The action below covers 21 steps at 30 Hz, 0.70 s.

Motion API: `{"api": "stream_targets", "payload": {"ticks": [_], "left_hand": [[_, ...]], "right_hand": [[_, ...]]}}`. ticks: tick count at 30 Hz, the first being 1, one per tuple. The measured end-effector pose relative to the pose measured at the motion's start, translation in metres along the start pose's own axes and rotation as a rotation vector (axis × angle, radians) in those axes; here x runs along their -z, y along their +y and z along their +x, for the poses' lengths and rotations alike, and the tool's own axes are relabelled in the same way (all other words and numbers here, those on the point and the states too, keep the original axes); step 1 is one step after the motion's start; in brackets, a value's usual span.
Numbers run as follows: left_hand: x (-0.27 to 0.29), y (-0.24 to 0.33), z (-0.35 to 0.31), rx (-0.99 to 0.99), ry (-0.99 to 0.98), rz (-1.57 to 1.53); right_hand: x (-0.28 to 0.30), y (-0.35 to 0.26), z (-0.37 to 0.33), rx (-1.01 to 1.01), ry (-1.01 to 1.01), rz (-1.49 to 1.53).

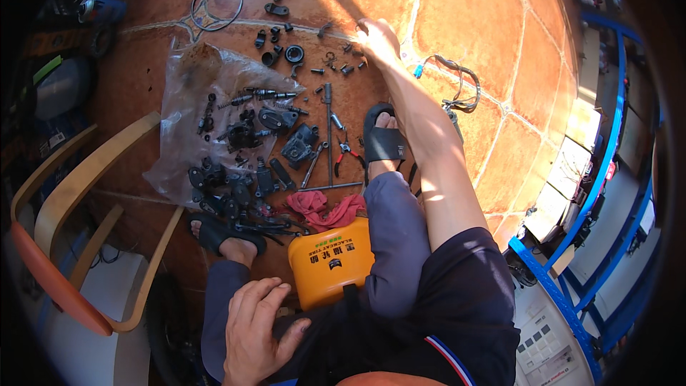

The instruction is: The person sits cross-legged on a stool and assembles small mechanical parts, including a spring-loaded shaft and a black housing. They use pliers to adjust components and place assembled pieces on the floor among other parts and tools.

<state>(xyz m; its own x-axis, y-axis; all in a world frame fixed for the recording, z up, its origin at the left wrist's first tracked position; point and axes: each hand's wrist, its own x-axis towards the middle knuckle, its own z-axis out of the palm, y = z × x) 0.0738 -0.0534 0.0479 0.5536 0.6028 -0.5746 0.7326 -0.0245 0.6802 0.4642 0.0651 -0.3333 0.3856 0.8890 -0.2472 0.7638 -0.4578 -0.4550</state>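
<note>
My right hand reaches out to the sunlit floor beside scattered small metal parts. Its fingers are curled together, and whatever they may hold is hidden. Closer to me, my left hand hovers over my lap, holding nothing, its fingers loosely apart and the thumb smudged dark. Between the two lie black mechanical parts, partly on a clear plastic sheet. Next to them are a long metal T-bar, red-handled pliers and a black ring.
A yellow plastic stool stands between my legs, with a red cloth just beyond. On the left is a wooden-armed chair; a blue metal rack lines the right. A cable bundle and coiled wire lie on the tiles.
</note>
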Motion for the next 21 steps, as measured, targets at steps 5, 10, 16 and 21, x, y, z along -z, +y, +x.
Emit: {"api": "stream_targets", "payload": {"ticks": [5,10,16,21], "left_hand": [[0.000,-0.002,0.000,0.004,0.000,-0.012],[0.002,-0.004,-0.003,0.010,0.006,-0.017],[0.002,-0.006,-0.007,0.012,-0.003,-0.008],[0.002,-0.007,-0.008,0.017,0.011,-0.019]], "right_hand": [[-0.010,0.008,0.013,0.004,0.000,-0.065],[-0.006,-0.002,0.018,-0.012,-0.138,0.060],[-0.019,-0.023,0.004,0.163,-0.394,0.077],[-0.031,-0.027,0.002,0.268,-0.455,0.041]]}}
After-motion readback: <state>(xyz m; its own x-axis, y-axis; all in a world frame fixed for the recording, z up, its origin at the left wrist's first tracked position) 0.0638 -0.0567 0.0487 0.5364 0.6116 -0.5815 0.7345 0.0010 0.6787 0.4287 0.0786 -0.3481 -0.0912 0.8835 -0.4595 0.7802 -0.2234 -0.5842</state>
